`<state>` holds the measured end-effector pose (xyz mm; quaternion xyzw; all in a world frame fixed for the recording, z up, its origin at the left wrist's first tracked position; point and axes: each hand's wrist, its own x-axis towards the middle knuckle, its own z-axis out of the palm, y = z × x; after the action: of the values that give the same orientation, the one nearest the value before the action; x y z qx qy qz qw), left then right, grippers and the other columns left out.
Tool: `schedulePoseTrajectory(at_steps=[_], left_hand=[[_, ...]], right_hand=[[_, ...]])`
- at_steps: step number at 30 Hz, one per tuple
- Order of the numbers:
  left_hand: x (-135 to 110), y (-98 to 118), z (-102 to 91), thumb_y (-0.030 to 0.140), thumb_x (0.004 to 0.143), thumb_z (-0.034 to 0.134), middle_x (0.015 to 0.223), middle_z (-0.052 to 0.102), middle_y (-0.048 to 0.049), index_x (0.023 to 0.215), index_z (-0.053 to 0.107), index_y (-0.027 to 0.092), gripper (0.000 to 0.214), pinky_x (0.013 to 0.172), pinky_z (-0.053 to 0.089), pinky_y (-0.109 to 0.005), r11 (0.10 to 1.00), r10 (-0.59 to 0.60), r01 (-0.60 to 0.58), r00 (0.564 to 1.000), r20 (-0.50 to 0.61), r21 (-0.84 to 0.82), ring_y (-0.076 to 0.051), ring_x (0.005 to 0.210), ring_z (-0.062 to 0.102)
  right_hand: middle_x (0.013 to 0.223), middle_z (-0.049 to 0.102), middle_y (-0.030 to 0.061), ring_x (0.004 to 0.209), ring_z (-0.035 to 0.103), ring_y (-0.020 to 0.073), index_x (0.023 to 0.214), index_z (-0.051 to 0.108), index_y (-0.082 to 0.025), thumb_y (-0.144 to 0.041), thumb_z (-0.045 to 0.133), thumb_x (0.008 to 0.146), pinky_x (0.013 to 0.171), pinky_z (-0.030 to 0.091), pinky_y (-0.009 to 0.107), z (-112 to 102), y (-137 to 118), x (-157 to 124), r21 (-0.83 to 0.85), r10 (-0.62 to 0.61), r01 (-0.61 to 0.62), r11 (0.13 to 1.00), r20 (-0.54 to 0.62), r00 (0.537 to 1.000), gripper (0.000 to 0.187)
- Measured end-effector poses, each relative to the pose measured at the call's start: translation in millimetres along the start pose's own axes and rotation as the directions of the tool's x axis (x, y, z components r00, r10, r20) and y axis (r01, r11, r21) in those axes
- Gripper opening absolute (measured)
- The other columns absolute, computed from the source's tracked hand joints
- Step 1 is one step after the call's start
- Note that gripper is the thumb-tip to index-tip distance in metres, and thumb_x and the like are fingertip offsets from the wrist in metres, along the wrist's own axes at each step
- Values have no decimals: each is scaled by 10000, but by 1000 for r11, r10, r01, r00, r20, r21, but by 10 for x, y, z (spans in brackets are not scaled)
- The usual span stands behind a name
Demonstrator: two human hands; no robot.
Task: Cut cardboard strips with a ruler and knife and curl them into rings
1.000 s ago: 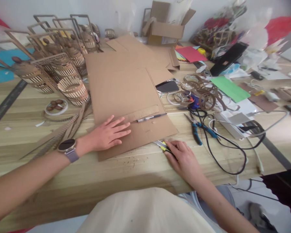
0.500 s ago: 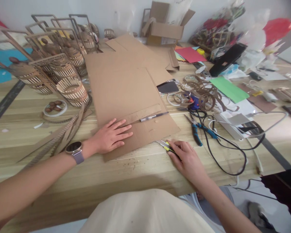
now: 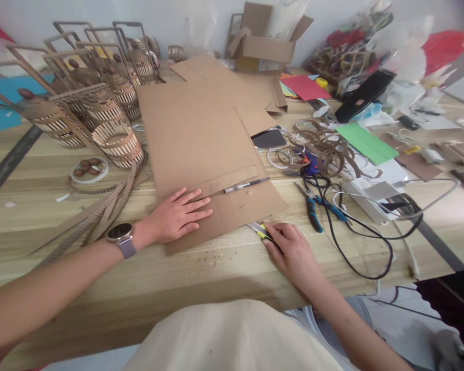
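My left hand (image 3: 180, 215) lies flat with fingers spread on a large sheet of cardboard (image 3: 195, 134), near its front left corner. A watch (image 3: 121, 237) is on that wrist. My right hand (image 3: 290, 247) is closed around a yellow-green and black utility knife (image 3: 262, 231). Its blade points left, just off the cardboard's front edge; whether it touches the edge I cannot tell. On the cardboard, ahead of the knife, lie a pen (image 3: 243, 185) and a narrow cardboard strip (image 3: 224, 178).
Blue-handled pliers (image 3: 313, 208) and a black cable (image 3: 334, 247) lie to the right. Several woven lanterns (image 3: 116, 139) with tall handles stand at the left, beside a ring of brown balls (image 3: 88, 169). An open cardboard box (image 3: 268, 49) is at the back.
My right hand has shifted very slightly left with the utility knife. The left hand stays flat on the cardboard. The whole view has moved a little.
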<state>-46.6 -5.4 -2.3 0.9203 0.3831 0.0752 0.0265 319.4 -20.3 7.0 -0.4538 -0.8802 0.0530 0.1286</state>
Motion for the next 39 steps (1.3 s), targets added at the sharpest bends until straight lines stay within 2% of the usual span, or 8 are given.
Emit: schedulePoseTrajectory(at_steps=[6,21,26,39], left_hand=[[-2,10,1,446,1042,319,1538,434,0,1460,456,329,456,1209,84,-490,1000,-4,3,1000,-20,-21,-256,1489,224],[-3,18,-16,465,1040,306,1546,418,16,1456,459,340,461,1214,76,-478,999,-18,19,1000,7,-31,-250,1492,223],[-3,18,-14,455,1043,305,1545,422,9,1451,471,327,459,1212,72,-488,1000,-7,7,1000,0,-27,-254,1491,222],[-3,25,-13,445,1039,322,1545,421,8,1449,473,329,452,1216,77,-485,998,-15,14,1000,-10,-54,-249,1493,219]], right_hand=[[1031,621,129,945,567,265,1303,599,-173,-370,429,985,803,511,416,-12,-30,0,-3,-6,6,1000,15,1000,410],[1036,620,125,945,569,261,1310,589,-177,-370,430,990,796,511,399,-18,-91,-40,1,-18,18,1000,20,1000,406],[1021,619,139,929,562,264,1284,604,-131,-361,428,989,780,513,401,-10,-128,-34,-19,-29,29,999,17,999,414],[1008,625,128,913,583,264,1320,592,-194,-348,429,985,777,533,423,38,-278,-36,28,-30,30,999,21,999,403]])
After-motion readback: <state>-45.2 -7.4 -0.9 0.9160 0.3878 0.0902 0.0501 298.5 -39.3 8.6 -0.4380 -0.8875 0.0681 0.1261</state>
